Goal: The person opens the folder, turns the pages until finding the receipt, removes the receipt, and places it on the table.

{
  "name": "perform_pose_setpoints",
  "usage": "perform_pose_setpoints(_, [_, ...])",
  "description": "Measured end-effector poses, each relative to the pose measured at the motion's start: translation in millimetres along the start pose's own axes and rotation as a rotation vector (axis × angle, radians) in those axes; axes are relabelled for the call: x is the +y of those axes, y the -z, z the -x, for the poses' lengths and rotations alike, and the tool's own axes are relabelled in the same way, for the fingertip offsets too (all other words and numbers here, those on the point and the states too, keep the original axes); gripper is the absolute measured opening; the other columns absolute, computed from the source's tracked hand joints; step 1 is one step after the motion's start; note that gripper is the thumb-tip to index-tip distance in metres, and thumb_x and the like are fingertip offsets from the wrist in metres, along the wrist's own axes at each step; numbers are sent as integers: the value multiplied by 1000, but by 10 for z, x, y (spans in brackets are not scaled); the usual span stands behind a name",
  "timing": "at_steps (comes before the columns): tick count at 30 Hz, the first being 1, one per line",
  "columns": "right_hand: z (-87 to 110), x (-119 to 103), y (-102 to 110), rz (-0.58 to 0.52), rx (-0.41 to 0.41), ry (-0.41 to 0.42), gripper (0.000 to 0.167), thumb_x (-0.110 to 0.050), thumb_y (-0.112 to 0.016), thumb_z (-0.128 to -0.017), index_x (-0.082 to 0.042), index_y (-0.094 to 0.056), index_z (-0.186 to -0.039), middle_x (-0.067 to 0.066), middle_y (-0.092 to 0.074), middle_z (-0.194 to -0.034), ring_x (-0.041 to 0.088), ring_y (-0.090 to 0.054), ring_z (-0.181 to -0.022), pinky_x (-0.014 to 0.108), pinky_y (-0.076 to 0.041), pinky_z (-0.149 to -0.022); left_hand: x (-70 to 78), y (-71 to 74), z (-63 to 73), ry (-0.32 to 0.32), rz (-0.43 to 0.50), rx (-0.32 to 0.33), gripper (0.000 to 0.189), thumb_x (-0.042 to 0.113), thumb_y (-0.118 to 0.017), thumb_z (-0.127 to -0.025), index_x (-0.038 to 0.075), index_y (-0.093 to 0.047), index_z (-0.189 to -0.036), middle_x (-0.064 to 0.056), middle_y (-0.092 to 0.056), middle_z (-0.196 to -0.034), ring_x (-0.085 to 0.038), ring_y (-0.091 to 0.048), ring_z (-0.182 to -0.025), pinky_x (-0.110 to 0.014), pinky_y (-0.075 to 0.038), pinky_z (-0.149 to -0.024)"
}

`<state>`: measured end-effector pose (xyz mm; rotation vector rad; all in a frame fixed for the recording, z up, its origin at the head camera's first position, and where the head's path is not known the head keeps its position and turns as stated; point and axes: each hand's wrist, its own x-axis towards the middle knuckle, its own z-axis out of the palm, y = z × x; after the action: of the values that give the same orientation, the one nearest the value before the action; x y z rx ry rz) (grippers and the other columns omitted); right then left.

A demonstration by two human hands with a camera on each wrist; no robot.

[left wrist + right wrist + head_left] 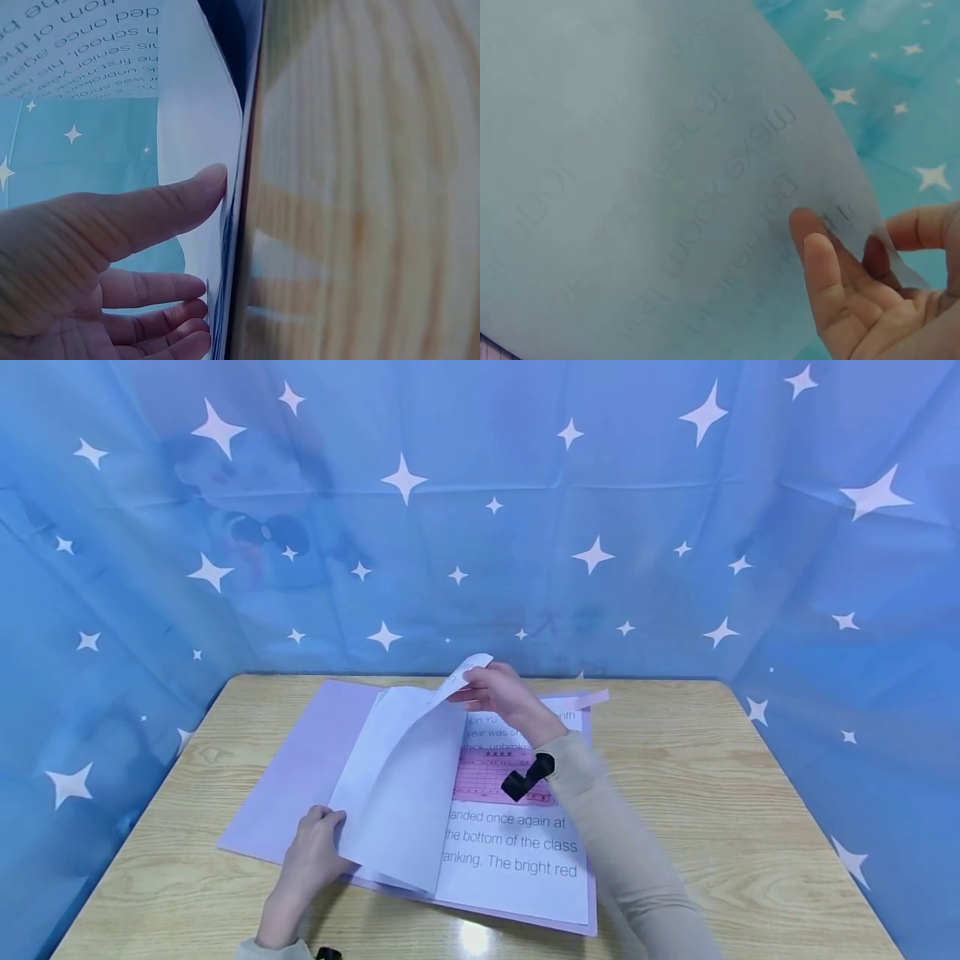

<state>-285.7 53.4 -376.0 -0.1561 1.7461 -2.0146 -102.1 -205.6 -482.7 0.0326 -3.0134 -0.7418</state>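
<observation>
A lilac-covered folder [296, 777] lies spread on the table with printed sheets inside. My right hand [502, 697] pinches the upper corner of a white page [416, 785], which curves upward, partway over to the left. Faint mirrored print shows through that page [667, 172] in the right wrist view. At the lower edge of the left-hand pages, my left hand [311, 852] touches the paper. The thumb [165, 214] lies against the page margin there, with the other fingers loosely extended beside it. On the printed right-hand sheet [510, 843] rests a pink form [487, 781], partly covered by the right wrist strap.
A pale pink strip [592, 698] sticks out at the folder's upper right. The wooden table [720, 827] extends on both sides. Behind it hangs a blue curtain [480, 543] with white stars. Black straps [528, 777] sit at the wrists.
</observation>
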Motion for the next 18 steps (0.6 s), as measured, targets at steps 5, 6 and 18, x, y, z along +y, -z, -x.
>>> perform_pose_setpoints(5, [-48,34,-62,4,0,-13,9,-6,-51,-90,-2,-55,-97,8,-67,-83,20,-68,-82,25,-55,-65,-29,-6,-3,-25,9,7,65,10,-85,-56,-16,-58,-109,-25,-54,-102,-43,-53,-97,-55,-51,-79])
perform_pose_setpoints(6, [-57,40,-73,4,2,-16,10,-6,-51,-90,-1,-56,-98,8,-67,-84,20,-68,-82,25,-55,-65,-36,-6,-2,-31,15,9,64,10,-85,-57,-16,-58,-109,-26,-54,-102,-43,-53,-97,-55,-51,-78])
perform_pose_setpoints(18, [-132,89,-181,-25,-11,-23,11,-5,-51,-90,-2,-60,-97,7,-69,-84,22,-68,-86,25,-55,-67,-29,-5,19,-89,132,107,13,12,-65,-84,4,-70,-93,-16,-63,-93,-34,-58,-89,-47,-53,-70])
